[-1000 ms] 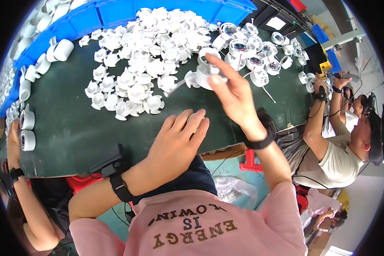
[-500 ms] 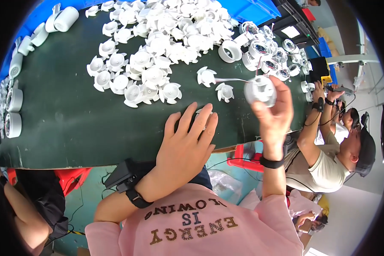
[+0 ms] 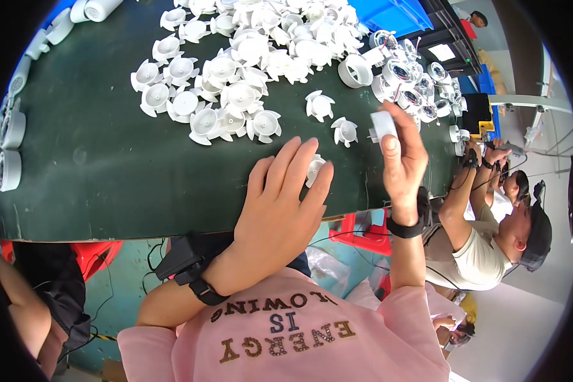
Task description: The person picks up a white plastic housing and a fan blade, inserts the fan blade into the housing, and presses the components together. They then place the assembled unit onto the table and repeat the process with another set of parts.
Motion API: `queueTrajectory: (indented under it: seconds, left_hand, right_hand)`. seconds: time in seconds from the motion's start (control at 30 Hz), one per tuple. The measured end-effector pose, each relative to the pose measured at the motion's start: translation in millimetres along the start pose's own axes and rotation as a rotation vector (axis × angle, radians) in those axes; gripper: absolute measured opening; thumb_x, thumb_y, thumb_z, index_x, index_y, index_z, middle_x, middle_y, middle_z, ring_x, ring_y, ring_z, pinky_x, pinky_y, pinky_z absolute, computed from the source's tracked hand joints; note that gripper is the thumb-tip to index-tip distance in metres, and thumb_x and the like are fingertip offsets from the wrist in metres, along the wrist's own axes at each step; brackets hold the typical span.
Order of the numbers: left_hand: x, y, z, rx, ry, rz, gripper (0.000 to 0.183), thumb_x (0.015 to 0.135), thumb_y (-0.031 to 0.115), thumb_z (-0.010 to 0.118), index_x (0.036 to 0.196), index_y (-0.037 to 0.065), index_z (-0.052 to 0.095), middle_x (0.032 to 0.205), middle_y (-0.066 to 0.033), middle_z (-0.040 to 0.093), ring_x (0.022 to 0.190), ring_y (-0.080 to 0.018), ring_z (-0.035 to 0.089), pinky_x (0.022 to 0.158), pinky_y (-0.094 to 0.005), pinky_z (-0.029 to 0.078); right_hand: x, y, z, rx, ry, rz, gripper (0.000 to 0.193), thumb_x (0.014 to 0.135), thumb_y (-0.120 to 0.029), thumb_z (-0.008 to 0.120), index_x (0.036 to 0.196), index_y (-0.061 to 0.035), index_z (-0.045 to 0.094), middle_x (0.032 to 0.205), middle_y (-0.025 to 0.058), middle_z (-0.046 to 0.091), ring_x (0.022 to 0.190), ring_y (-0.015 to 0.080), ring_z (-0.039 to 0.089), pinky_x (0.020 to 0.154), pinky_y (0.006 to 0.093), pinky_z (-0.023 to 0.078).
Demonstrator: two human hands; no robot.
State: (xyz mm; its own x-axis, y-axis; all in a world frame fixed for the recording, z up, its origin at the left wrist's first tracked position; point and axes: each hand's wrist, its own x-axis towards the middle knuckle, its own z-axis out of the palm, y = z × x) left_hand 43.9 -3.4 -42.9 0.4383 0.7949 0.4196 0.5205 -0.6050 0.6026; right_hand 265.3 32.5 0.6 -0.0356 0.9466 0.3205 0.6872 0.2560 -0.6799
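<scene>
My left hand (image 3: 281, 197) lies palm down near the table's front edge, fingers stretched out and slightly spread. A white fan impeller (image 3: 315, 169) shows beside its fingertips, partly covered by them. In my right hand (image 3: 406, 162), thumb and fingers pinch a round white plastic housing (image 3: 384, 126), seen edge-on with a small stub at its left side. Its inside is turned from view. Two loose impellers, one farther off (image 3: 319, 106) and one nearer (image 3: 345, 131), lie on the table between my hands and the large pile of impellers (image 3: 242, 95).
White housings with wires and round boards (image 3: 401, 73) are heaped at the back right. An empty-looking white ring (image 3: 355, 71) stands beside them. Blue bins (image 3: 395, 16) border the dark green table (image 3: 102, 184). White cylindrical parts (image 3: 9, 170) line the left edge. A co-worker (image 3: 484, 235) sits at right.
My right hand has turned the housing from face-on to edge-on. The pale strip at its left side no longer shows. My left hand stays spread, with more of the impeller beside it visible.
</scene>
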Motion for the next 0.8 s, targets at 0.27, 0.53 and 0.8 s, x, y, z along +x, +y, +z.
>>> queueTrajectory:
  seconds: [0.27, 0.53, 0.8]
  left_hand:
    - [-2, -2, 2, 0.029, 0.105, 0.04, 0.025, 0.073, 0.008, 0.061, 0.098, 0.004, 0.059, 0.114, -0.0158, 0.051, 0.113, -0.0327, 0.05, 0.088, -0.044, 0.042]
    - [-4, -5, 6, 0.015, 0.064, 0.018, 0.036, 0.071, 0.01, 0.068, 0.106, 0.007, 0.06, 0.122, -0.0135, 0.048, 0.117, -0.033, 0.046, 0.09, -0.0448, 0.038]
    - [8, 8, -23, -0.118, 0.048, -0.09, 0.037, 0.076, 0.01, 0.064, 0.112, 0.006, 0.058, 0.12, -0.0193, 0.049, 0.113, -0.0365, 0.047, 0.09, -0.046, 0.039]
  right_hand:
    - [7, 9, 26, -0.166, -0.044, -0.206, 0.043, 0.098, -0.033, 0.047, 0.122, 0.0014, 0.055, 0.114, 0.0142, 0.055, 0.104, 0.0238, 0.053, 0.092, 0.0333, 0.04]
    - [9, 7, 30, -0.211, -0.055, -0.213, 0.037, 0.093, -0.024, 0.057, 0.123, -0.002, 0.054, 0.116, 0.0183, 0.051, 0.103, 0.0315, 0.053, 0.088, 0.0375, 0.044]
    - [18, -1, 27, -0.325, -0.163, -0.253, 0.032, 0.093, -0.013, 0.052, 0.123, -0.0012, 0.052, 0.111, 0.0194, 0.048, 0.1, 0.0334, 0.05, 0.087, 0.0384, 0.043]
